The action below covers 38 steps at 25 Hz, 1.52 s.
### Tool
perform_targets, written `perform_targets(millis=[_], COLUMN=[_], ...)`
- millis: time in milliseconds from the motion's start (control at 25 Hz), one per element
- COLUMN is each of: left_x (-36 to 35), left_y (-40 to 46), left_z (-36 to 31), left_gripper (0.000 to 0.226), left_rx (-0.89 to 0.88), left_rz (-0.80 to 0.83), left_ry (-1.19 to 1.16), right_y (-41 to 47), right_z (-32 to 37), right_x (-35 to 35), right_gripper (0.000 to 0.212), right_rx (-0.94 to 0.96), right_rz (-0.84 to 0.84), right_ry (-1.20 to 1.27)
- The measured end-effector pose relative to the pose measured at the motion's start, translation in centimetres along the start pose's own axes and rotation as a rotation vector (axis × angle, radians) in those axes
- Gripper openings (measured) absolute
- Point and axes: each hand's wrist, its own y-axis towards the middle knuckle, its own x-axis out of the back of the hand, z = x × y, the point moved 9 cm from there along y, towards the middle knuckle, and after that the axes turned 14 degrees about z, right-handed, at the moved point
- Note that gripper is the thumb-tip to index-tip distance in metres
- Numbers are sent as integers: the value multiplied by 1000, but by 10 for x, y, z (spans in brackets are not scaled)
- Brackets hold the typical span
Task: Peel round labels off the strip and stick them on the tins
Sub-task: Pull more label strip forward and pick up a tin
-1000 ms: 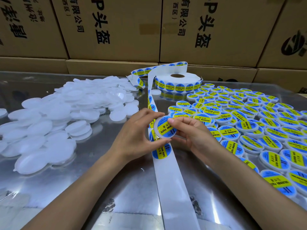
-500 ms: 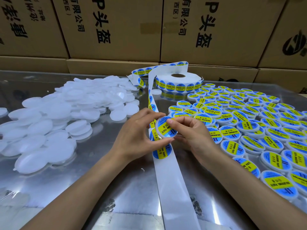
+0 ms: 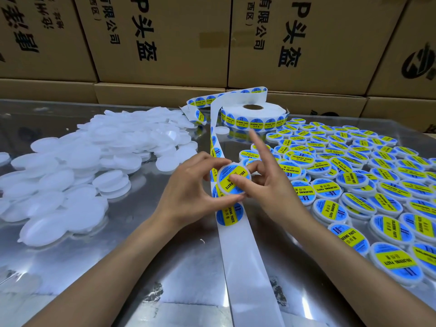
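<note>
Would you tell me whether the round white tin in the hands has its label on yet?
On: the blue-and-yellow round label covers the round white tin, pressed by the right hand's thumb.

Tilted white tin [image 3: 232,182] with blue-yellow label above label strip [image 3: 245,263]
</note>
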Motion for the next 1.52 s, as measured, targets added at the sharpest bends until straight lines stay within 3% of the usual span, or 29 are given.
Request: perform_targets(millis=[40, 120, 280, 400, 880, 1040, 1160, 1320, 1520], left_x=[-1, -1, -2, -4, -6, -6, -8, -19, -16], left_y=[0, 0, -1, -2, 1, 2, 2, -2, -26], left_z=[0, -1, -9, -15, -13, -7, 17, 66, 127], left_gripper=[55, 55, 50, 51, 60, 60, 67, 97, 85], left_rx=[2, -5, -60, -69, -28, -37, 50, 296, 692], left_rz=[4, 5, 11, -5, -8, -14, 27, 173, 352], left_ry=[0, -18, -47, -43, -50, -22, -5, 66, 324], right_y=[0, -2, -9, -9, -10, -9, -6, -10, -18], right_z=[-4, -13, -20, -21, -36, -41, -35, -42, -53], right_x=[1, -5, -34, -26, -18, -12, -6, 14, 40], right_gripper=[79, 74, 24, 10, 70, 69, 44, 19, 3], right_rx=[-41, -164, -312, -305, -469, -495, -434, -454, -510], right_rz=[8, 64, 323, 256, 23, 32, 79, -79, -276], right_ry=[46, 150, 194, 227, 376, 306, 193, 249, 321])
